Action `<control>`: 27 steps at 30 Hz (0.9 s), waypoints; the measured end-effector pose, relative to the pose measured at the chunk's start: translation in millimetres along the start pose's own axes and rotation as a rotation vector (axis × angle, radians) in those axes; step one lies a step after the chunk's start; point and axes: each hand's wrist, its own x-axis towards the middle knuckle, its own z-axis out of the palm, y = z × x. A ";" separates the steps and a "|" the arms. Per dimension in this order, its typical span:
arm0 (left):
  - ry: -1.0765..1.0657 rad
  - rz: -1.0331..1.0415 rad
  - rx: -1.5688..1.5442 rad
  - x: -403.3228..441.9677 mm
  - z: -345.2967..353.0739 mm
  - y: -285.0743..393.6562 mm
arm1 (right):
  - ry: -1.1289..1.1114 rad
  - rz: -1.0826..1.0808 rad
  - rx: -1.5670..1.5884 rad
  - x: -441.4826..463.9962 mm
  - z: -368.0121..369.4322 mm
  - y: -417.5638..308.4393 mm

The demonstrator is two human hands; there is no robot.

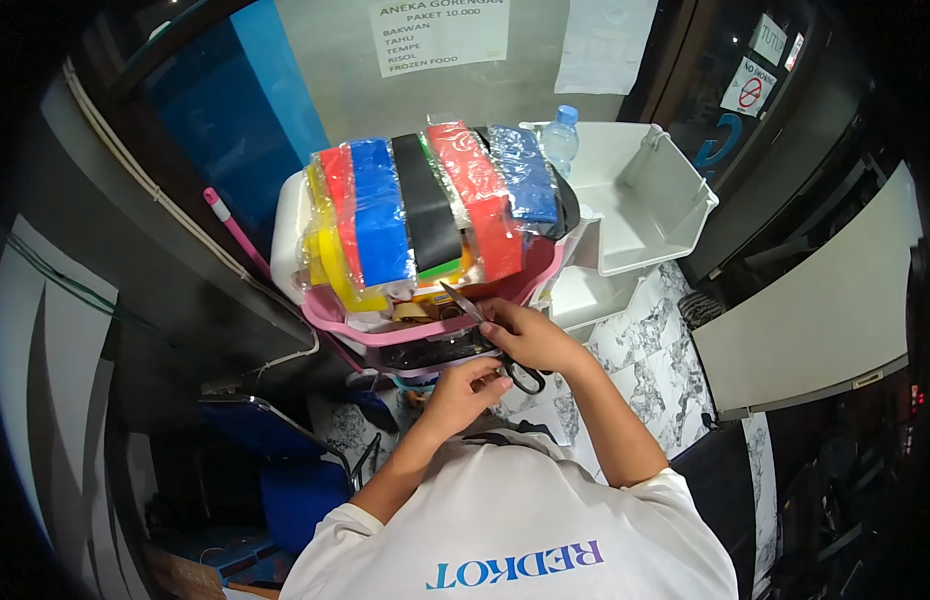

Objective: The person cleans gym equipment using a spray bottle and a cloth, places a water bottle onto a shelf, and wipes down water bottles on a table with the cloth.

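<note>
A pair of scissors (463,302) is in my right hand (535,338), the blades pointing up and left over the front rim of a pink basket (330,318). Its black handle loops (526,378) hang below my right fingers. My left hand (463,400) is just left of the handles, fingers loosely bent and apart, with nothing visible in it; whether it touches the scissors I cannot tell. Across the basket lie several flat packs in clear plastic, including a blue pack (382,215), a black one (425,205), a red one (470,165) and a dark blue one (523,170).
White plastic bins (635,200) stand to the right of the basket, beside a clear bottle (560,140) with a blue cap. A pink handle (235,232) leans at the left. Below is a blue chair (300,500). Paper signs (440,35) hang on the wall ahead.
</note>
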 end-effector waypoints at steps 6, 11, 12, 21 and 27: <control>-0.004 0.112 0.051 -18.9 -27.5 -14.0 | 0.106 0.047 -0.045 49.3 9.7 -13.8; 0.126 0.147 -0.034 -36.2 -36.5 -23.6 | 0.297 -0.140 0.150 84.4 26.1 -14.0; 0.125 0.146 -0.035 -37.3 -39.4 -25.0 | 0.341 -0.210 0.131 90.2 28.9 -9.2; 0.371 0.210 0.017 -29.7 -74.7 -18.9 | 0.254 -0.176 -0.380 110.3 25.0 -12.5; 0.457 0.204 0.060 -30.4 -87.6 -13.2 | -0.122 -0.022 -0.650 94.9 36.1 -0.3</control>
